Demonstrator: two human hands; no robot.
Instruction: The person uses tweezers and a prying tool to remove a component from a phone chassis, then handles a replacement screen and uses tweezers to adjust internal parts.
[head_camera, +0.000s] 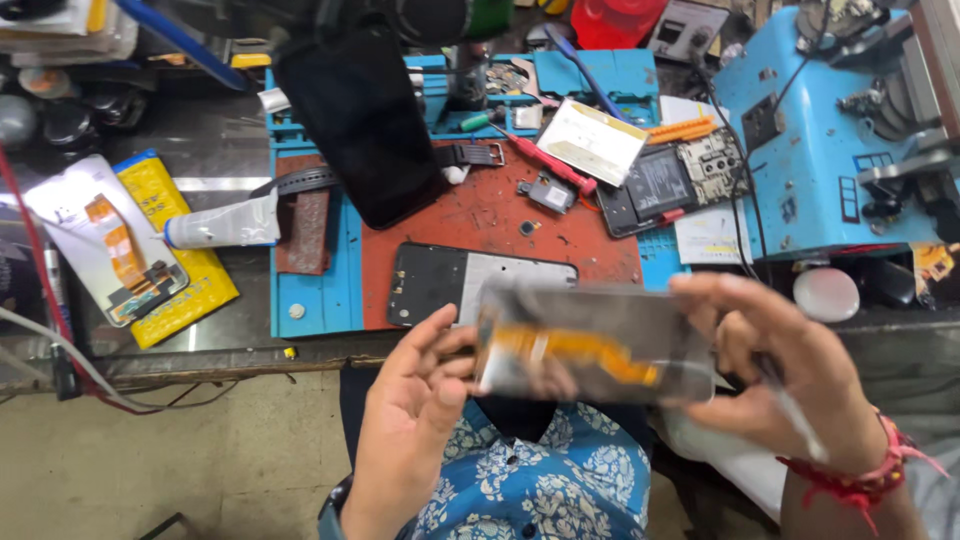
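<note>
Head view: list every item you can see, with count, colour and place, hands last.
Phone screen panel: one, silvery with orange flex ribbon, held between both hands.
Phone frame: one, black, on red mat.
Red mat: one, bench centre.
Dark phone: one, black, upper centre.
Screwdriver: one, red handle, on mat.
Glue tube: one, white, left of mat.
Opened phone: one, black, right of mat.
Blue machine: one, right.
Left hand: on the panel's left end.
Right hand: on its right end.

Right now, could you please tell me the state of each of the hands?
Left hand: fingers closed on the left end of the phone screen panel.
Right hand: gripping the panel's right end.
</note>
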